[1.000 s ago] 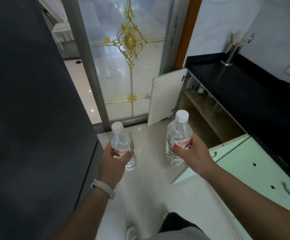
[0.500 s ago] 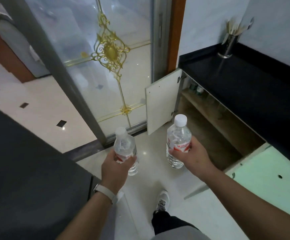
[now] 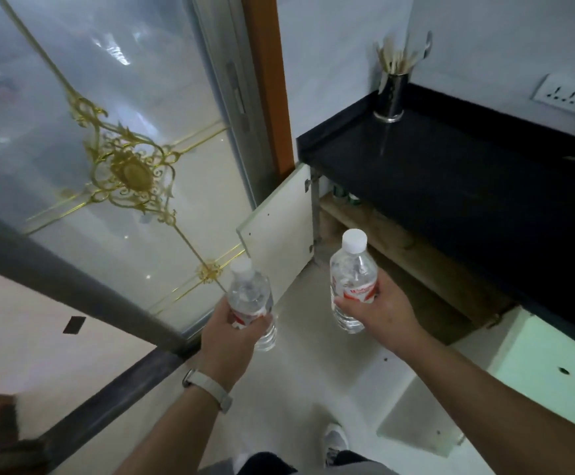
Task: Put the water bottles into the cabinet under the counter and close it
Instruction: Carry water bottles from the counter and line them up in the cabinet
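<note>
Mid-frame, left hand (image 3: 233, 341) grips one bottle (image 3: 250, 305), right hand (image 3: 380, 311) grips another bottle (image 3: 352, 275), both upright, open cabinet (image 3: 399, 255) at center right.

Counter (image 3: 450, 173): utensil holder (image 3: 391, 97) on rear L corner; cabinet (image 3: 399, 234) beneath; cabinet door (image 3: 279, 231) at L end; L bottle (image 3: 249, 294) & R bottle (image 3: 352, 269) in front.
</note>
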`<state>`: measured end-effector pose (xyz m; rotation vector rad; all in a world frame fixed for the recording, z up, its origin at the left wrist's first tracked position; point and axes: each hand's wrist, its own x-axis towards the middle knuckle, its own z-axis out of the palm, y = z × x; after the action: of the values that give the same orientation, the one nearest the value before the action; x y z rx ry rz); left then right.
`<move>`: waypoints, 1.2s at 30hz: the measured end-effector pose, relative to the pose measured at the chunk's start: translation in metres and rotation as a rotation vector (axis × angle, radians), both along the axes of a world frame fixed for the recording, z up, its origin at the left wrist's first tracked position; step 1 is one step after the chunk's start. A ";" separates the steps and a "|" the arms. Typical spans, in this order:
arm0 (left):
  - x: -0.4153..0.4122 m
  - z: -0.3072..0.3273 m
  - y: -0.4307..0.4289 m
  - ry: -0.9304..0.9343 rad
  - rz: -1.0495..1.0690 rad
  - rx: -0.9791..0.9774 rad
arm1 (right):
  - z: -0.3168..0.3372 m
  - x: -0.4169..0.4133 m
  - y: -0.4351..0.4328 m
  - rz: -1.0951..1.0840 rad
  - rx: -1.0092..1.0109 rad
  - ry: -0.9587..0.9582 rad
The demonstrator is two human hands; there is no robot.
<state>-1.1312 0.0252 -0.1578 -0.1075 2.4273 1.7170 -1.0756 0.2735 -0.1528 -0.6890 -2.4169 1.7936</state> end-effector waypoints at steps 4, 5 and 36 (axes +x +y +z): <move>-0.042 0.000 0.024 0.010 -0.109 -0.028 | -0.009 -0.017 0.017 -0.102 0.035 -0.035; -0.053 -0.002 0.029 0.013 -0.128 -0.033 | -0.013 -0.021 0.021 -0.135 0.039 -0.048; -0.318 -0.123 0.180 -0.106 -0.802 -0.168 | -0.071 -0.171 0.041 -0.767 0.009 -0.351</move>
<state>-1.4488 0.2048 -0.2807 0.6444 2.0864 1.1091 -1.2462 0.3141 -0.2240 -1.7463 -1.8769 1.4070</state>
